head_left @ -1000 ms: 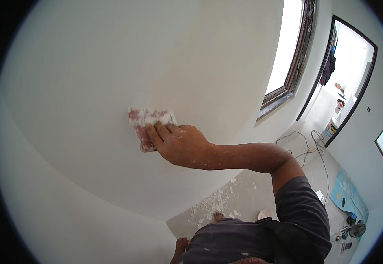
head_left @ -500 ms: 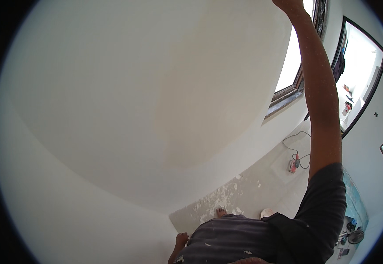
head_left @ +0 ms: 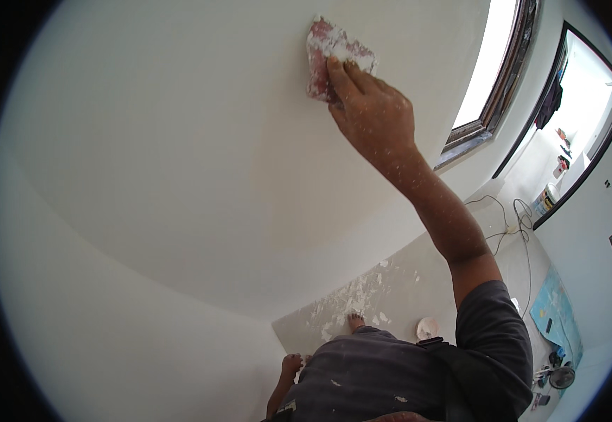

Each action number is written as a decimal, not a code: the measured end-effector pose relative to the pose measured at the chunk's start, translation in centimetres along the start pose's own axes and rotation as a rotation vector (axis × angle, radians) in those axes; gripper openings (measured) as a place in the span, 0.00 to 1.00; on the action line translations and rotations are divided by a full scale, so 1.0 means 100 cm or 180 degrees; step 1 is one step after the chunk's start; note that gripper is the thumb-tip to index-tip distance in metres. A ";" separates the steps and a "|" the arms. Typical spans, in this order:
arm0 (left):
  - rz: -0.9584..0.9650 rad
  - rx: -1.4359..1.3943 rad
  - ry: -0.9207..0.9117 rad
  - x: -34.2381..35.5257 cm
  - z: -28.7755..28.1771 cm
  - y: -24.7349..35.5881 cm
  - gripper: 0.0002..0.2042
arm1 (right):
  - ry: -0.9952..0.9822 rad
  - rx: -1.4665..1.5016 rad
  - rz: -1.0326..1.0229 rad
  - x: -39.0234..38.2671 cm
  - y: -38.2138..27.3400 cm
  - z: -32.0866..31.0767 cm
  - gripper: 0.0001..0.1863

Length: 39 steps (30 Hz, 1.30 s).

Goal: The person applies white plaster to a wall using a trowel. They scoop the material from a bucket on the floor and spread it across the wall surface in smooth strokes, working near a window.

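Note:
My right hand (head_left: 373, 105) is raised to the pale wall (head_left: 179, 141). Its fingers press a reddish piece of sandpaper (head_left: 320, 60), caked with white dust, against the wall's surface. White specks dot the hand and forearm. Low at the left, beside my body, hangs my left hand (head_left: 292, 363), its fingers curled in; whether it holds anything is hidden. A faint beige patch (head_left: 299, 190) marks the wall below the sandpaper.
A window (head_left: 485, 77) opens in the wall on the right, with a dark-framed doorway (head_left: 566, 126) beyond. White flakes (head_left: 362, 292) litter the floor near my foot. A round pale dish (head_left: 428, 328), a cable (head_left: 520, 218), a blue sheet (head_left: 556, 306) and a fan (head_left: 561, 378) are on the floor.
My right arm has swung left and down from the top edge, bringing the hand and sandpaper into view on the wall. My left hand has risen slightly.

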<state>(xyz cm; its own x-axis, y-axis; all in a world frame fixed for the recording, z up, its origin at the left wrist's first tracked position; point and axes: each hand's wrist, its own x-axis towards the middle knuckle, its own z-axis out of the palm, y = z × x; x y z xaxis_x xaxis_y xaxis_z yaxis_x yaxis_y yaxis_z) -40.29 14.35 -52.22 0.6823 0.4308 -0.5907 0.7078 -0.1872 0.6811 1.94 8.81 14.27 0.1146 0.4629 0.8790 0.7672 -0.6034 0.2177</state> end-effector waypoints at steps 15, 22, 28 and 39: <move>-0.0957 -0.0512 0.0025 -0.025 -0.024 0.038 0.18 | -0.0731 0.0818 -0.0044 -0.109 -0.105 0.025 0.39; -0.0916 -0.0431 -0.0017 -0.022 -0.029 0.052 0.18 | -0.1254 0.1481 -0.0375 -0.155 -0.150 0.025 0.28; -0.0718 -0.1627 -0.0213 -0.007 -0.033 0.110 0.19 | -0.2253 0.3772 0.1743 -0.239 -0.123 0.018 0.15; 0.0896 -0.3471 -0.0550 -0.019 -0.083 0.317 0.24 | -0.2814 0.5332 0.4096 -0.412 -0.138 0.087 0.19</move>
<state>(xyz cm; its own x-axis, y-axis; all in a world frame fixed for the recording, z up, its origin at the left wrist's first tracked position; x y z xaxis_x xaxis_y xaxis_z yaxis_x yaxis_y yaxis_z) -20.67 14.95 -25.89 0.8677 0.3517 -0.3514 0.0469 0.6458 0.7621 -7.91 3.74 -28.63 0.6050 0.7649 -0.2213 -0.2975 -0.0407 -0.9539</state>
